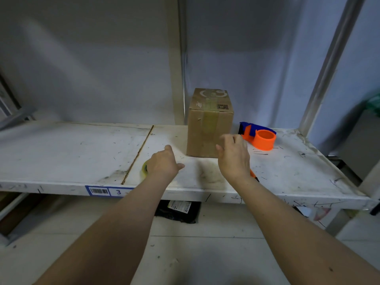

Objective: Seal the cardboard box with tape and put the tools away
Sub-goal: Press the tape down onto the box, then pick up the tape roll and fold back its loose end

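One cardboard box point(209, 128) stands upright on the white shelf point(72, 149), at about one o'clock from the middle of the view, its flaps closed and a strip of clear tape running over the top and down the near face. It looks light and stiff enough to lift with two hands on opposite side walls; the taped seam would be slick, so the bare card is the better hold.

One orange and blue tape dispenser point(259, 136) lies at three o'clock of the box, just beside it. It is hard plastic, probably light, and best taken by its blue handle, away from the cutter end.

One roll of clear tape point(144, 169) sits at seven o'clock of the box. The left hand point(163, 163) covers it from above, fingers curled over it; I cannot tell whether they truly clamp it. The right hand point(233, 159) hovers at the box's near right corner, fingers loosely spread, gripping nothing. A small orange object point(254, 175) shows beneath that wrist; what it is I cannot tell.
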The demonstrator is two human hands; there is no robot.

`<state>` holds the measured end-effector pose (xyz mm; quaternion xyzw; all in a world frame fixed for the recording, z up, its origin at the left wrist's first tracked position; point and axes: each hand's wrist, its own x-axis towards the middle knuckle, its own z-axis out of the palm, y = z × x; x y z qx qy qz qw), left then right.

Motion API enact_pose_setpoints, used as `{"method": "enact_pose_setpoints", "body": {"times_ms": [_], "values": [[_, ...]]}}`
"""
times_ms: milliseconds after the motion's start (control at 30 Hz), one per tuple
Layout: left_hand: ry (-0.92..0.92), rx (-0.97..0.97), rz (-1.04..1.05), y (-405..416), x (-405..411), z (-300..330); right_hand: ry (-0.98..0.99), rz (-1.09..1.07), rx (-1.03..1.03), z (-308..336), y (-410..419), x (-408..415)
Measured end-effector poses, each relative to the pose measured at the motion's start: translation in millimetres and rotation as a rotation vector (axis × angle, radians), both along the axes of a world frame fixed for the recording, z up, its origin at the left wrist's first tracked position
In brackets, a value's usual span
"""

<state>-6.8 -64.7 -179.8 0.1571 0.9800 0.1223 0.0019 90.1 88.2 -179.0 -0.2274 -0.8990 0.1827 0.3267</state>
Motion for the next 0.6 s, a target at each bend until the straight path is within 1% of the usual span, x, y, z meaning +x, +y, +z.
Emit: {"method": "enact_pose_setpoints", "body": {"times_ms": [133, 233, 300, 367, 433, 500, 600], "values": [[-0.015, -0.013, 0.020, 0, 6, -4, -0.102, 0.076, 0.003, -5, -12, 3], [0.017, 0.006, 0.035, 0, 8, -7, -0.141, 0.124, -0.016, -5, -20, 3], [0.048, 0.035, 0.039, -1, 12, -7, -0.154, 0.152, -0.035, -6, -22, 2], [0.089, 0.106, 0.047, -3, 15, -7, -0.154, 0.175, -0.057, -7, -23, 1], [0.092, 0.227, 0.070, -3, 17, -3, -0.136, 0.193, -0.097, -6, -24, 2], [0.039, 0.432, 0.112, 0, 17, 4, -0.107, 0.202, -0.170, -5, -23, 2], [-0.173, 0.808, 0.193, 8, 20, 14, -0.055, 0.195, -0.330, 0, -20, 3]]}}
